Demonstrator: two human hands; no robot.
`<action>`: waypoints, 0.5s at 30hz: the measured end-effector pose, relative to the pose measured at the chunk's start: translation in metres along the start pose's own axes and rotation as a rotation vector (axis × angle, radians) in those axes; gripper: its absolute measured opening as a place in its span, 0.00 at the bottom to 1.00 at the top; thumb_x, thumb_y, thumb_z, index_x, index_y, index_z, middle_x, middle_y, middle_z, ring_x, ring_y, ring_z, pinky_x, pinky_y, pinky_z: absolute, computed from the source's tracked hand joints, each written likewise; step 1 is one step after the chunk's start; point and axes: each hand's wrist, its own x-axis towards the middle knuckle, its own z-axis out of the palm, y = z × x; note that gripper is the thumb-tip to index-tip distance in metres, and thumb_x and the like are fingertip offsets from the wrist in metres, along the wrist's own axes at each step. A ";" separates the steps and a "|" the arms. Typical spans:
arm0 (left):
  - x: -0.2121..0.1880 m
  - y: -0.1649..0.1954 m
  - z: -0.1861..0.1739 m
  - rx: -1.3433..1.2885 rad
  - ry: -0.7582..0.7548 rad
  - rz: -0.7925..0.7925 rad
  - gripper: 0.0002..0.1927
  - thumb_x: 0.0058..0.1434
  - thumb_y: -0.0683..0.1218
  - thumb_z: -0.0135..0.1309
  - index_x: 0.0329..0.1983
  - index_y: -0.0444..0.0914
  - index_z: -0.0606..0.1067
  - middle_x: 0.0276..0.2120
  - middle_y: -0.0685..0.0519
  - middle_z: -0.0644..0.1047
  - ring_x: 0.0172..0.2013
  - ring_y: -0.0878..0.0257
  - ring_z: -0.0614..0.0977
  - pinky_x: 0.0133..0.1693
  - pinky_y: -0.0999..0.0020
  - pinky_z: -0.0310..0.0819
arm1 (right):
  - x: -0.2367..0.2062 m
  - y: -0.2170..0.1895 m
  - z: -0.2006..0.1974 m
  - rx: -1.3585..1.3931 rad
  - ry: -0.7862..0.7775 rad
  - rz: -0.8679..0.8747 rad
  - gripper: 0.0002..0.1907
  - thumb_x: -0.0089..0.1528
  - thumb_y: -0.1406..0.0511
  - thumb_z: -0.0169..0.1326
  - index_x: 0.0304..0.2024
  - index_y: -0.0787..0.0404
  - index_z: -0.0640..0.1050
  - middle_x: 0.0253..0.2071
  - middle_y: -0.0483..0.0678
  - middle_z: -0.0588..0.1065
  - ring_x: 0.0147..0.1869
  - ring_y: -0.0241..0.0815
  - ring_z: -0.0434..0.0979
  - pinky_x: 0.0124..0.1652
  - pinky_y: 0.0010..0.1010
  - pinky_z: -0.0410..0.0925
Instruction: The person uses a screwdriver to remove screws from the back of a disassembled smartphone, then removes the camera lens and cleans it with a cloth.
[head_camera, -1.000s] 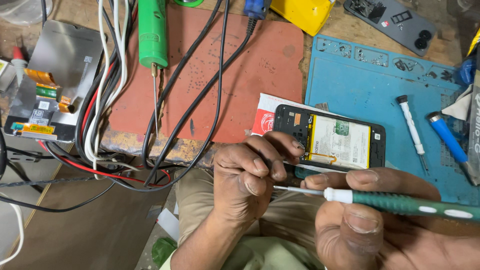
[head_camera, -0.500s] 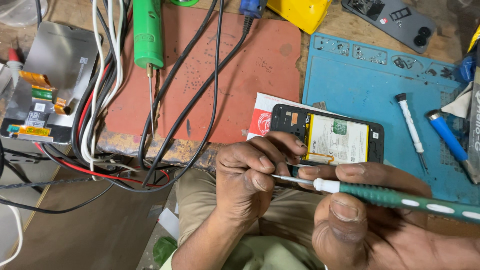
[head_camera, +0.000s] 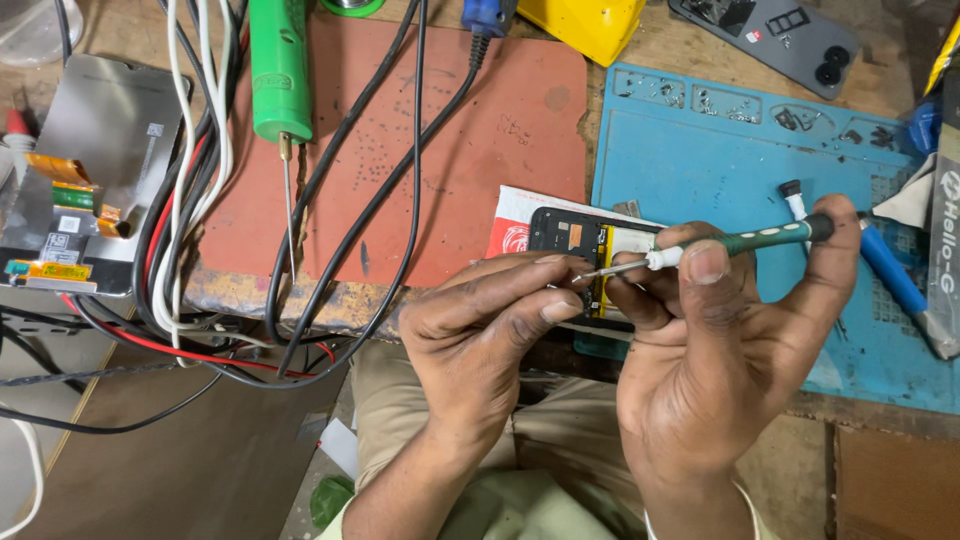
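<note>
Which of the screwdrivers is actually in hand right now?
The green-handled screwdriver, gripped by the right hand; the white one and blue one lie on the mat.

A red and white packet (head_camera: 512, 228) lies under the opened phone. On the left, a grey screen panel (head_camera: 95, 160) lies back side up with small white and yellow labels (head_camera: 60, 262).

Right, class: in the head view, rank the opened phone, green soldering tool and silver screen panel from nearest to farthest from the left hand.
From the left hand:
1. Opened phone, at its fingertips.
2. Green soldering tool, upper left on the red mat.
3. Silver screen panel, far left.
</note>
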 end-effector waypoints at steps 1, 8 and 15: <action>0.001 0.000 0.001 -0.048 0.009 -0.013 0.12 0.61 0.33 0.64 0.48 0.28 0.82 0.45 0.40 0.84 0.45 0.56 0.86 0.52 0.63 0.83 | 0.001 0.000 0.001 0.025 0.009 0.016 0.39 0.76 0.72 0.55 0.79 0.53 0.47 0.44 0.58 0.77 0.41 0.45 0.82 0.41 0.37 0.81; 0.006 0.020 0.001 0.572 -0.275 0.453 0.09 0.61 0.40 0.68 0.43 0.37 0.82 0.45 0.50 0.83 0.52 0.52 0.85 0.54 0.61 0.81 | 0.033 -0.013 -0.051 -0.357 -0.118 -0.379 0.18 0.80 0.70 0.54 0.64 0.61 0.60 0.47 0.58 0.76 0.41 0.48 0.85 0.39 0.35 0.82; 0.003 0.009 0.042 1.099 -0.705 0.686 0.06 0.70 0.46 0.56 0.39 0.42 0.73 0.67 0.52 0.74 0.71 0.52 0.72 0.73 0.45 0.62 | 0.060 -0.030 -0.135 -0.778 -0.236 -0.549 0.16 0.81 0.72 0.50 0.62 0.68 0.56 0.53 0.61 0.73 0.50 0.50 0.85 0.49 0.35 0.82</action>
